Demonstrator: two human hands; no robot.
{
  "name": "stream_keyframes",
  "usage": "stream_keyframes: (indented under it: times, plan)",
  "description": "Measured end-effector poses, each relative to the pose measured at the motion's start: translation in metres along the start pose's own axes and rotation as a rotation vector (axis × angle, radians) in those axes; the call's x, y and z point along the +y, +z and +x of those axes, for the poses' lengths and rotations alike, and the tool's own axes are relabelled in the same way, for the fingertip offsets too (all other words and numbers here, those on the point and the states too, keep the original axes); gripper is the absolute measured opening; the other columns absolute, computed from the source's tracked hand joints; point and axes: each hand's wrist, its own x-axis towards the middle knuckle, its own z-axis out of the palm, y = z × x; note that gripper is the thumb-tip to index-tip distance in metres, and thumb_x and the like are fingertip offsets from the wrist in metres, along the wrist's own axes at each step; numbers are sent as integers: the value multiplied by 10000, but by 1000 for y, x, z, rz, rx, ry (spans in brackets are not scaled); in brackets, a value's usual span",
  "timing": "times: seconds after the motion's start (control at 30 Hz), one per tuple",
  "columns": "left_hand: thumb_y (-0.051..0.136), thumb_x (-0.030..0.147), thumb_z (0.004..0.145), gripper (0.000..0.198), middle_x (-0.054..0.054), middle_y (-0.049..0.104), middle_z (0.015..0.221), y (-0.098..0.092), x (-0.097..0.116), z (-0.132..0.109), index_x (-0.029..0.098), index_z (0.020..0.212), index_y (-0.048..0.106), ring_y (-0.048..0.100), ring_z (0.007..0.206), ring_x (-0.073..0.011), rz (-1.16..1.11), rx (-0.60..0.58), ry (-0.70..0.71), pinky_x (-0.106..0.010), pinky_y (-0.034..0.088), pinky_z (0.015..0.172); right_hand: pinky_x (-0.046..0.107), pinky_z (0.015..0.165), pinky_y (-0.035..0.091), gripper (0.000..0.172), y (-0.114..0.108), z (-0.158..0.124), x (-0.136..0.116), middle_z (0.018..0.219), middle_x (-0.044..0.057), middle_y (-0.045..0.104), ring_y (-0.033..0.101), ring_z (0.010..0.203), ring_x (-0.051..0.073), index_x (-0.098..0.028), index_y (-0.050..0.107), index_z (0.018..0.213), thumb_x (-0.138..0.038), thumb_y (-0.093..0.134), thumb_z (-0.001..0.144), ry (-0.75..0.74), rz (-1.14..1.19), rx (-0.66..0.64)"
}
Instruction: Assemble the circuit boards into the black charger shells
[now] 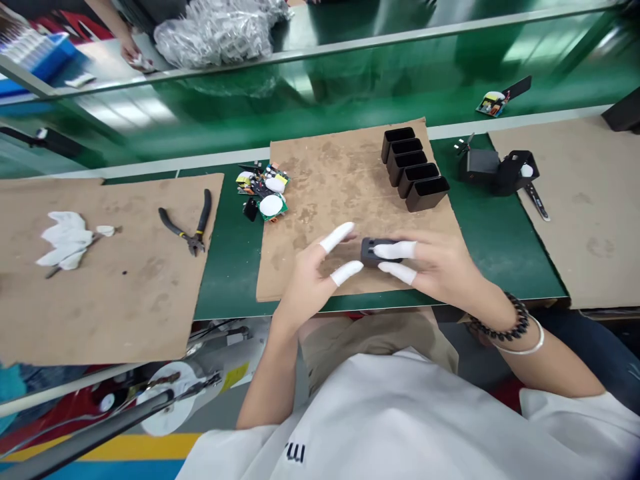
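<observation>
Low over the cardboard mat [320,173], my right hand [440,263] has its fingers on a small black plastic housing [369,252] with slots in its face. White finger cots cover the fingertips of both hands. My left hand [313,277] is just to the left of the housing, thumb and forefinger spread apart with nothing between them. Several open black plastic cases [428,193] stand in a slanted row at the mat's right side. Circuit boards [265,190] with white and yellow parts lie in a cluster at its left edge.
Pliers [194,230] and a white cloth [67,240] lie on the left cardboard. To the right are black adapters [480,165] and a black-handled tool [537,202]. Another circuit board [493,103] rests on the green belt [345,93]. Plastic bags [220,33] and another person's hand [131,52] appear beyond.
</observation>
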Motion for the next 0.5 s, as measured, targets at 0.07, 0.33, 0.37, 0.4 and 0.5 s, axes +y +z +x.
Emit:
stream_keyframes:
  times: [0.07, 0.33, 0.37, 0.4, 0.5]
  plan:
    - [756, 372, 913, 504, -85, 783, 1277, -2, -3, -8, 246, 1395, 677, 734, 1218, -260, -46, 164, -24, -427, 574, 1114, 382, 828, 644, 162, 1, -3, -2, 1136, 84, 799, 775, 960, 245, -289, 791, 1078, -284, 668, 973, 70, -71, 95]
    - [866, 358, 790, 872, -163, 626, 1499, 40, -4, -25, 230, 1552, 461, 628, 1381, -306, 3, 158, -37, -478, 511, 1185, 405, 871, 649, 155, 23, -6, 1, 1063, 73, 808, 784, 973, 252, -239, 737, 995, -320, 764, 866, 420, 374, 145]
    - [878, 347, 772, 915, -170, 616, 1503, 50, -3, -26, 234, 1562, 430, 626, 1381, -309, 29, 194, 14, -479, 517, 1175, 401, 876, 655, 226, 24, -6, -3, 1078, 64, 806, 784, 994, 247, -244, 710, 1027, -349, 788, 842, 525, 547, 171]
    - [878, 332, 769, 889, -166, 636, 1470, 58, -2, -26, 236, 1539, 444, 644, 1354, -304, 49, 258, 73, -472, 534, 1152, 392, 859, 663, 299, 25, -7, -9, 1090, 57, 801, 784, 1002, 242, -252, 683, 1072, -377, 801, 828, 636, 717, 168]
    - [877, 321, 766, 657, -120, 727, 1266, 71, 9, -23, 217, 1344, 583, 717, 1193, -268, 69, 444, 200, -416, 590, 1042, 342, 759, 673, 421, 25, -9, -25, 1147, 41, 784, 778, 955, 206, -290, 620, 1249, -435, 740, 873, 900, 1066, 30]
